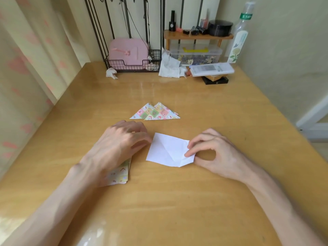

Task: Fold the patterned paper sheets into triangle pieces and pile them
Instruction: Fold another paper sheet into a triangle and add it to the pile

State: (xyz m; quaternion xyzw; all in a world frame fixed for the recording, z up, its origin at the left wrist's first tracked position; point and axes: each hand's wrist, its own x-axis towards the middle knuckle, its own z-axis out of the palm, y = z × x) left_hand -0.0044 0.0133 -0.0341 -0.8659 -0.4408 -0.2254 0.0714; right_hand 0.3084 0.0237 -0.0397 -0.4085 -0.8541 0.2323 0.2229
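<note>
- The square paper sheet lying white side up [165, 150] is sitting flat on the glossy yellow wooden table [177, 201], right in front of the person. A diagonal crease is showing across it.
- The right hand [214, 153] is pinching the sheet's right corner. Thumb and forefinger are curling round into a ring, and the other fingers are tucking in above.
- The left hand [122, 139] is resting with bent fingers, the tips meeting the sheet's left edge. Honestly can't tell if it's actually gripping the paper or just touching it.
- The pile of folded pastel patterned paper triangles [156, 113] is lying further back on the table, just beyond the sheet. The pieces are overlapping and fanning out a bit.
- The stack of unfolded pastel patterned paper sheets [120, 173] is peeking out from under the left wrist, near the white sheet's left side.
- At the back, a pink plastic case [128, 50] is standing in a black wire basket [124, 67], with a crumpled white tissue [168, 65] lying just beside it.
</note>
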